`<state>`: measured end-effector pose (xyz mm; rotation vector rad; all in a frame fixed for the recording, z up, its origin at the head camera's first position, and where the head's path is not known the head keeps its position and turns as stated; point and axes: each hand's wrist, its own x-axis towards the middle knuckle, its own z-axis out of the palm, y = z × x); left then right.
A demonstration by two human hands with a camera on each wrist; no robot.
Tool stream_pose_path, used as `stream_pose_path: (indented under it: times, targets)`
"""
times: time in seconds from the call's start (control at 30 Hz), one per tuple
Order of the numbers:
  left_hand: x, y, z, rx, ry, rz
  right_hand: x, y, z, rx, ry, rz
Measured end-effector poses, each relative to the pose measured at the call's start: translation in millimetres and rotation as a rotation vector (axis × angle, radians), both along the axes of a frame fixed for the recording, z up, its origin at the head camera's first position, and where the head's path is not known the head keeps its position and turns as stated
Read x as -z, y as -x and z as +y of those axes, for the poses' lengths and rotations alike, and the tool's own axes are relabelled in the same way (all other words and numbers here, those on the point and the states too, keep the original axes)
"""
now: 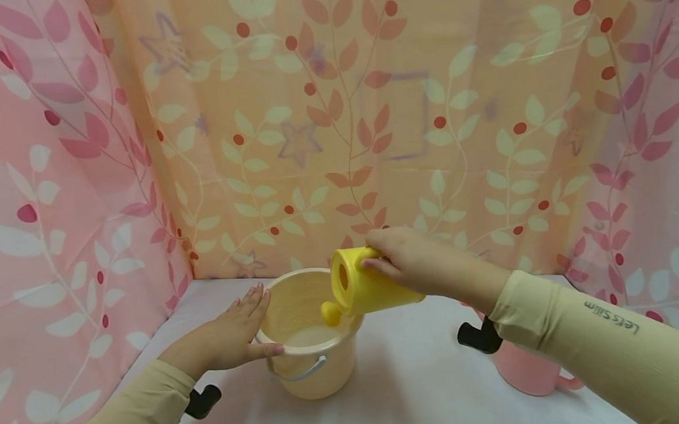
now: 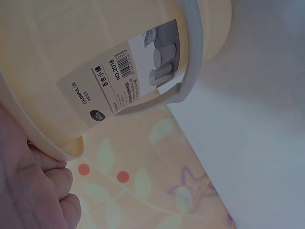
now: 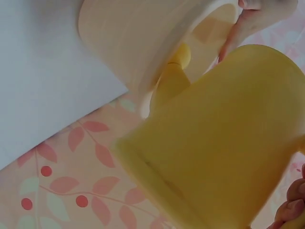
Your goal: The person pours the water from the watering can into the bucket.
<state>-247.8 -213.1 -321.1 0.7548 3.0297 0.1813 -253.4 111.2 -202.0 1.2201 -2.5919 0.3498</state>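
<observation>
My right hand (image 1: 404, 253) grips the handle of a yellow watering can (image 1: 380, 291). The can is tipped toward the left, its round spout head (image 1: 331, 313) just over the mouth of a cream bucket (image 1: 321, 374). In the right wrist view the can's body (image 3: 214, 129) fills much of the picture, with the spout reaching past the bucket's rim. On the bucket's left side my left hand (image 1: 229, 331) rests at the rim, fingers extended and thumb lying on the front edge. A printed label (image 2: 124, 71) and a pale grey bail handle (image 2: 191, 57) show in the left wrist view.
A pink watering can or jug (image 1: 524, 366) stands on the white tabletop (image 1: 429, 390) at the right, partly hidden by my right forearm. Leaf-patterned curtains (image 1: 345, 126) enclose the back and both sides. Each wrist carries a black camera mount (image 1: 479, 337).
</observation>
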Motion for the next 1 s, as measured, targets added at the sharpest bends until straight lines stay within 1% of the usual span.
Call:
stream_pose_path:
  times: [0.13, 0.37, 0.67, 0.8, 1.0]
  targets:
    - [0.9, 0.1, -0.1, -0.005, 0.007, 0.001, 0.4, -0.6, -3.3, -0.03, -0.028, 0.077]
    - [-0.4, -0.4, -0.1, 0.001, -0.002, 0.001, -0.5, -1.5, -7.7, -0.047, -0.076, 0.139]
    - [-0.7, -0.9, 0.5, 0.001, -0.005, 0.004, -2.5, -1.2, -12.6, -0.042, -0.133, 0.155]
    - [-0.9, -1.1, 0.6, -0.001, -0.006, 0.003, -1.9, -1.3, -14.6, -0.065, -0.14, 0.168]
    - [-1.4, -1.3, 0.5, 0.001, -0.004, 0.004, -3.0, -0.1, -18.6, -0.102, -0.161, 0.214]
